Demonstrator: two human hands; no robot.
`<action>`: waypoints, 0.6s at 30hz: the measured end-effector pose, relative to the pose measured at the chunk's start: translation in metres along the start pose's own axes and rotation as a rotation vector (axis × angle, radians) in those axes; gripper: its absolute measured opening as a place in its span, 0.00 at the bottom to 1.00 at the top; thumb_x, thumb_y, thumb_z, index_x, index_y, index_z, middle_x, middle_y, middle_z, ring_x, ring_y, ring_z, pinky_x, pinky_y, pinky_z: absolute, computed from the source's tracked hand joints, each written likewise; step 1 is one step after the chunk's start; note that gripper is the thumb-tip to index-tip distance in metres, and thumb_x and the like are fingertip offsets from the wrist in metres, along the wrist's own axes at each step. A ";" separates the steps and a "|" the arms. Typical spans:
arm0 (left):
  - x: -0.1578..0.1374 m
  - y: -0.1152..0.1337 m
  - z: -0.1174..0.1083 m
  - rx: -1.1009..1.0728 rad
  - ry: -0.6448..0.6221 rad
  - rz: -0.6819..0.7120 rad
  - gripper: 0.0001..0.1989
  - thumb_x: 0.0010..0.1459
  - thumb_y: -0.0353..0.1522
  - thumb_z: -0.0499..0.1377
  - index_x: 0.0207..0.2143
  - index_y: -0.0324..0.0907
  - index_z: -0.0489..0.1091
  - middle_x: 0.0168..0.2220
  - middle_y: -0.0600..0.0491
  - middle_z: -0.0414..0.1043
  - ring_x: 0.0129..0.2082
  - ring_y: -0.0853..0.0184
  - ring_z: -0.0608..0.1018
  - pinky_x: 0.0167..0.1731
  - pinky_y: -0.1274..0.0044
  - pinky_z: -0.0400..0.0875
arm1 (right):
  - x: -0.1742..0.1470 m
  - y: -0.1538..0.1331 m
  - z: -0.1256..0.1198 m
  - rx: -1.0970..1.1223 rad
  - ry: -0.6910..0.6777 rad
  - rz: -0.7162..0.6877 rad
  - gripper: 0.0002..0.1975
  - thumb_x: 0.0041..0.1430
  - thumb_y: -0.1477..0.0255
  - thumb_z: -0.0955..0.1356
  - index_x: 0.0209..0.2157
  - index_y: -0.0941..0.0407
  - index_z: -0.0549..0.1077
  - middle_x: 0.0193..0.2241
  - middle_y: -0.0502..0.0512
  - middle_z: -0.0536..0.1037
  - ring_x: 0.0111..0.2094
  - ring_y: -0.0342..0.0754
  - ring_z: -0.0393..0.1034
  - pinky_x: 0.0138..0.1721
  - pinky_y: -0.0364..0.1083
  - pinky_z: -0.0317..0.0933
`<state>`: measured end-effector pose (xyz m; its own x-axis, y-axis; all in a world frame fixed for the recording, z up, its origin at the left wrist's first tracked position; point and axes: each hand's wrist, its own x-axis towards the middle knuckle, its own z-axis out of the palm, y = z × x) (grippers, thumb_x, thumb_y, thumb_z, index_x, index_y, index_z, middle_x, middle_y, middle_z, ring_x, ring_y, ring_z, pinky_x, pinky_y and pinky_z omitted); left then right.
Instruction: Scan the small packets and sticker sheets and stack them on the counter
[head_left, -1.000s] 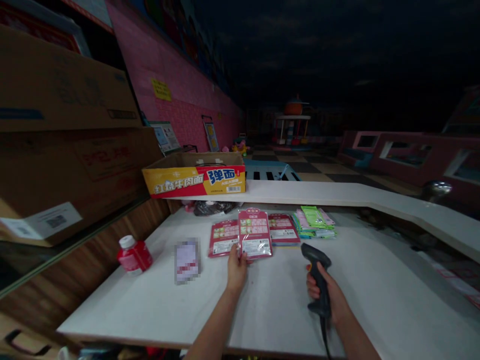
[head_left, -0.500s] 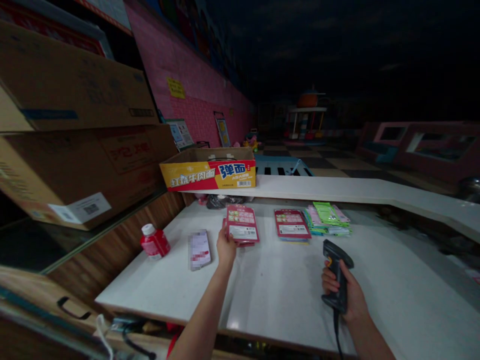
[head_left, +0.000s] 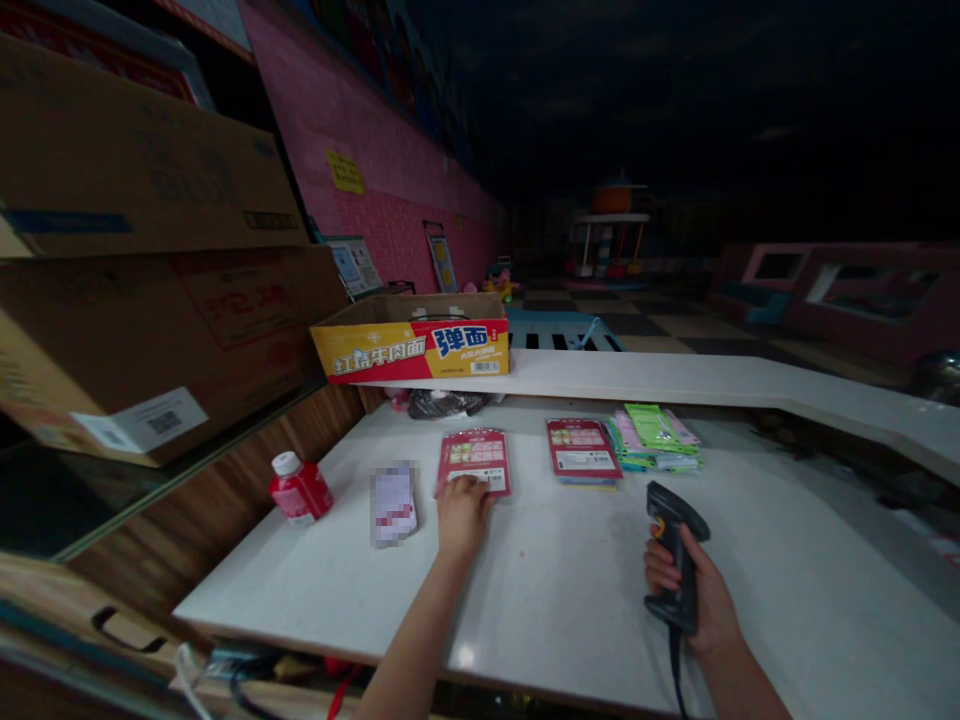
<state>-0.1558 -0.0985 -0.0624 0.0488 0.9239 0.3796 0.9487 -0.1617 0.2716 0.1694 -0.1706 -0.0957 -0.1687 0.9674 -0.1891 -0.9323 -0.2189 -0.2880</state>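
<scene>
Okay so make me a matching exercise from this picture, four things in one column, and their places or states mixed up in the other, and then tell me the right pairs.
Things:
1. Handheld scanner
2. Plastic bottle
3. Printed carton
4. Red pack nearer the bottle

Places or states:
A. On the raised white ledge
B. Touched by the left hand
C. Red, with a white cap
D. Gripped in the right hand

Right pairs: 1-D, 2-C, 3-A, 4-B.

A flat red packet [head_left: 474,452] is part-covered by the left hand [head_left: 463,515]. A black scanner [head_left: 681,540] is gripped by the right hand [head_left: 709,600].
</scene>
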 end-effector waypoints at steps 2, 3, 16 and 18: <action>-0.001 -0.001 0.005 0.028 0.042 -0.050 0.13 0.59 0.33 0.55 0.45 0.43 0.74 0.48 0.46 0.72 0.50 0.56 0.70 0.53 0.62 0.62 | 0.001 0.000 0.000 0.011 0.005 0.005 0.13 0.53 0.68 0.73 0.36 0.58 0.67 0.19 0.42 0.63 0.15 0.33 0.56 0.14 0.33 0.52; -0.001 -0.002 0.008 0.035 0.054 -0.061 0.14 0.60 0.32 0.54 0.46 0.43 0.74 0.50 0.46 0.72 0.51 0.56 0.70 0.54 0.61 0.61 | 0.001 0.000 0.000 0.016 0.008 0.007 0.13 0.53 0.68 0.72 0.36 0.59 0.68 0.19 0.42 0.63 0.15 0.33 0.56 0.14 0.33 0.52; 0.015 0.027 0.017 -0.157 0.122 0.097 0.13 0.59 0.29 0.53 0.44 0.41 0.72 0.47 0.45 0.72 0.48 0.58 0.72 0.51 0.66 0.65 | 0.012 0.000 -0.001 0.020 -0.014 0.023 0.13 0.53 0.67 0.73 0.35 0.59 0.70 0.18 0.42 0.63 0.15 0.33 0.55 0.14 0.33 0.51; 0.029 0.049 0.025 -0.277 0.001 0.064 0.13 0.58 0.28 0.53 0.45 0.41 0.71 0.43 0.47 0.74 0.43 0.63 0.75 0.47 0.71 0.67 | 0.014 -0.001 -0.002 0.019 -0.013 0.033 0.13 0.52 0.67 0.74 0.34 0.59 0.70 0.18 0.42 0.63 0.15 0.33 0.55 0.14 0.33 0.51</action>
<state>-0.1000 -0.0712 -0.0600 0.1055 0.9082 0.4049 0.8221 -0.3088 0.4784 0.1683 -0.1569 -0.0997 -0.2033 0.9613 -0.1862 -0.9319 -0.2483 -0.2643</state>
